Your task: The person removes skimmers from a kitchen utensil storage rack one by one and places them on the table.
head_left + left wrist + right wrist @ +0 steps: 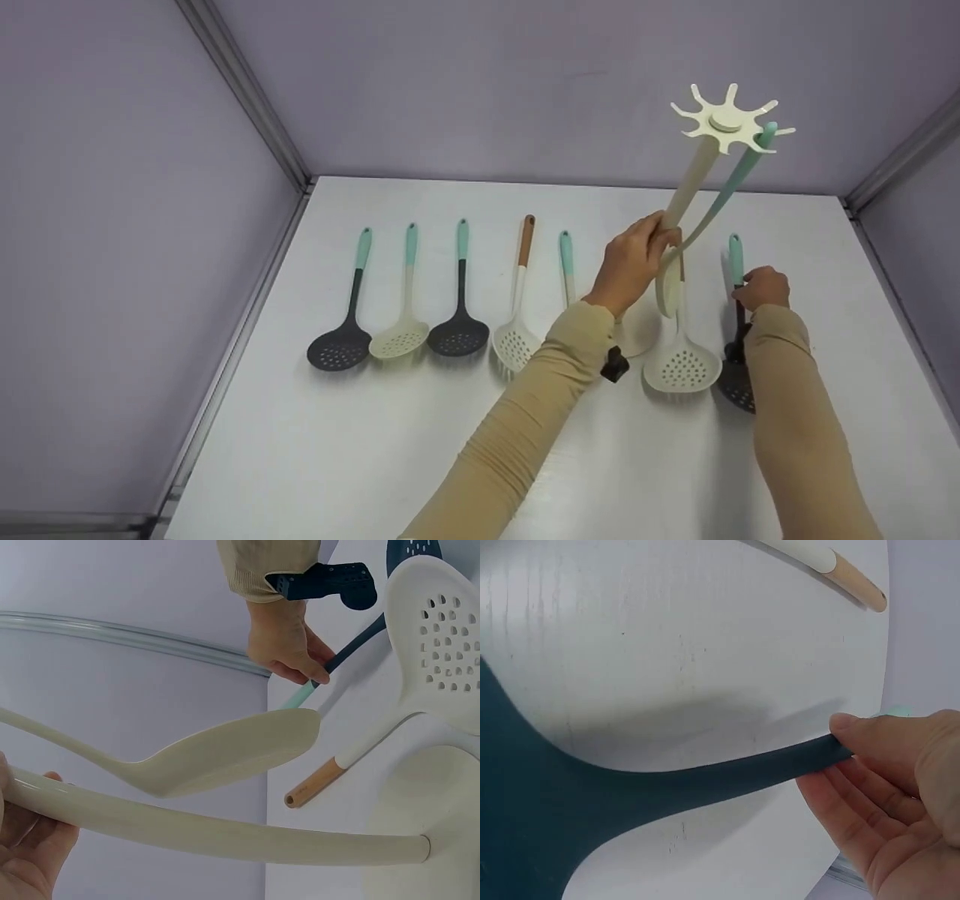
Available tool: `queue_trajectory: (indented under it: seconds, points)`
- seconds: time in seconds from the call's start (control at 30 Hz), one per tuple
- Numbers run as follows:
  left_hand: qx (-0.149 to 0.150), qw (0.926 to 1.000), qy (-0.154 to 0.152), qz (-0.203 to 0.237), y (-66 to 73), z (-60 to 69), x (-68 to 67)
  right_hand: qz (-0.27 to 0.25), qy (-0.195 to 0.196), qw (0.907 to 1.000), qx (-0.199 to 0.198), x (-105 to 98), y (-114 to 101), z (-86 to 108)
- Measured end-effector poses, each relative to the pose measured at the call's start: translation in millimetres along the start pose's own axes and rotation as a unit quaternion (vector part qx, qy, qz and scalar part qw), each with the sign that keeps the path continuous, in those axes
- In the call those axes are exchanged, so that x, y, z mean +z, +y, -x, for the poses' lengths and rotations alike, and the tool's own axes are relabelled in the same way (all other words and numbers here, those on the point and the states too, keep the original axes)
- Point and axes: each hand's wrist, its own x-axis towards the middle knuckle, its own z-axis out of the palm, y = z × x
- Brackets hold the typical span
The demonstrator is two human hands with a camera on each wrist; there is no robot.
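Note:
My left hand point(630, 259) grips the cream pole of a utensil stand point(694, 180) with a star-shaped hook top. Its round base point(397, 787) is on the table. From one hook hangs a cream shallow-bowled utensil point(232, 754) with a teal handle, beside the pole; I cannot tell whether its bowl has holes. On the right, my right hand point(763, 289) pinches a black skimmer point(705, 784) where its teal handle meets the dark shaft. My right forearm hides part of its head. Between stand and right hand lies a white skimmer point(682, 367) with a wooden handle.
Left on the white table point(360, 442) lie a black skimmer point(337, 351), a cream skimmer point(400, 340), another black skimmer point(459, 336) and a white skimmer point(514, 345) with a brown handle. A teal-handled utensil point(566, 255) is partly behind my left arm. Purple-grey walls surround the table.

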Motion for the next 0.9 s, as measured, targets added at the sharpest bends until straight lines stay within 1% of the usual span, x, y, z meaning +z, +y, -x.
queue_trajectory:
  seconds: [0.1,0.17,0.33,0.43,0.6,0.77,0.9]
  points:
    - [-0.003,1.0000,-0.002,0.003,2.3,-0.1,0.6,0.011,-0.004,0.9999,0.001,0.5,-0.1,0.7]
    - [-0.002,1.0000,-0.002,-0.002,2.8,0.3,1.6,0.024,-0.007,0.9997,-0.006,2.3,2.3,0.2]
    - [0.011,0.9999,0.000,-0.008,1.8,1.6,4.3,0.044,-0.018,0.9988,-0.015,7.7,9.9,-1.3]
    - [0.009,1.0000,-0.001,-0.003,1.3,1.8,4.2,0.040,-0.028,0.9988,-0.008,8.9,9.0,-1.3]
    - [0.001,1.0000,-0.002,0.006,0.4,1.7,2.2,0.031,-0.056,0.9979,0.012,9.0,5.7,-1.6]
    - [-0.006,1.0000,0.001,0.002,-0.2,1.3,1.1,0.032,-0.069,0.9971,0.008,8.0,5.0,-3.2]
    - [-0.017,0.9998,-0.010,0.004,0.9,-0.3,-0.4,0.023,-0.078,0.9966,0.013,7.4,6.8,-5.4]
